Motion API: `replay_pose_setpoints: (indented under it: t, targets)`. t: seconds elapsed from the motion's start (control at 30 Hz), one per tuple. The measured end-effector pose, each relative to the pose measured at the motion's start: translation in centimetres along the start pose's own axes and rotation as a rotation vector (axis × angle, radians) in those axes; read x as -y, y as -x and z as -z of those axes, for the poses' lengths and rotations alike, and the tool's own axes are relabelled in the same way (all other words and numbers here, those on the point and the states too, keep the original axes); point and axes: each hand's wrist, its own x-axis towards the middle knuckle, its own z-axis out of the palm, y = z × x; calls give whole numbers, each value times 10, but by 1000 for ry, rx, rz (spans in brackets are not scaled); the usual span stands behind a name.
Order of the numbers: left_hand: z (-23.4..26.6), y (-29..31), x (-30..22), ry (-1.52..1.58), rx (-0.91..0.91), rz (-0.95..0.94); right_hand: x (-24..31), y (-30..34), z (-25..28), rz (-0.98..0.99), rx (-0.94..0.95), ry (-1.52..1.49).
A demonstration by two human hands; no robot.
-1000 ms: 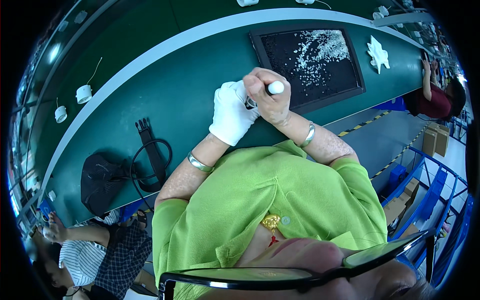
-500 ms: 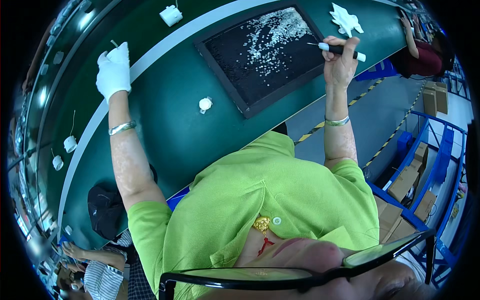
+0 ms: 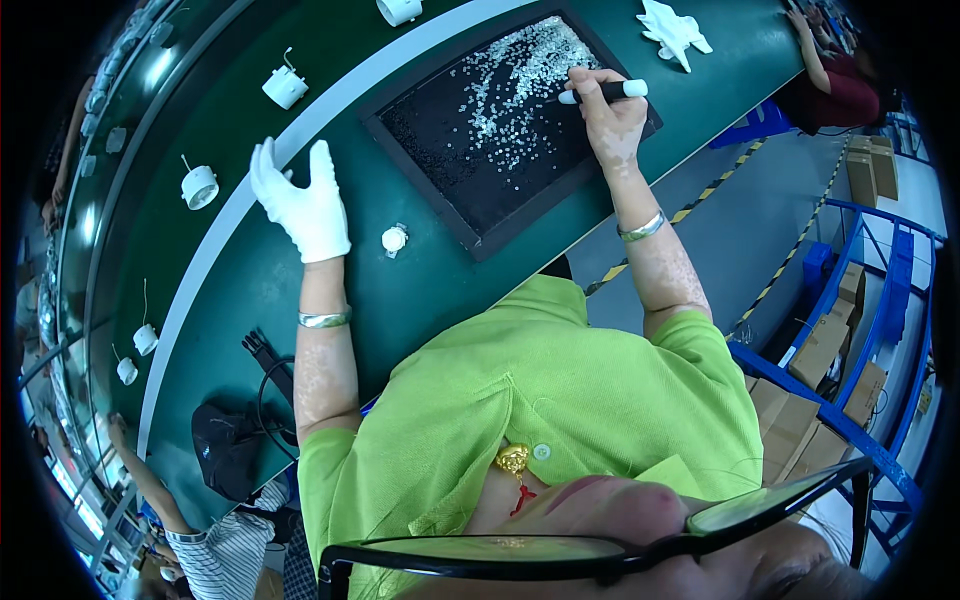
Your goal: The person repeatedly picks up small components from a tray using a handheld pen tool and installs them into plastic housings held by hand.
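My left hand, in a white glove, is above the green table beside the pale stripe, thumb and fingers apart with nothing in them. Left of it, a white cylindrical part with a short wire sits on the belt. My bare right hand grips a black pen-shaped tool with white ends, over the right side of a black tray. Many small clear discs lie loose in the tray, densest at its far end. A small round white part rests on the table between my left hand and the tray.
More white wired parts stand along the dark green belt. A white glove lies beyond the tray. A black bag sits at the lower left. Other people work at both ends. Shelves with cartons stand at right.
My left hand has moved right and nearer, its closed fingers now spread. My right hand has moved left over the tray with the tool. White parts on the belt have shifted toward the lower left.
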Motion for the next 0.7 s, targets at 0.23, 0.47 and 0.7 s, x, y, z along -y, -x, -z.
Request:
replay_pose_setpoints:
  t: [0.23,0.47,0.7]
  targets:
    - [-1,11,3,194,19,209,-4,0,-2,-41,13,75]
    - [-5,11,8,177,34,178,-8,-1,-3,10,36,150]
    - [-9,11,9,160,40,146,-8,3,-10,415,63,430]
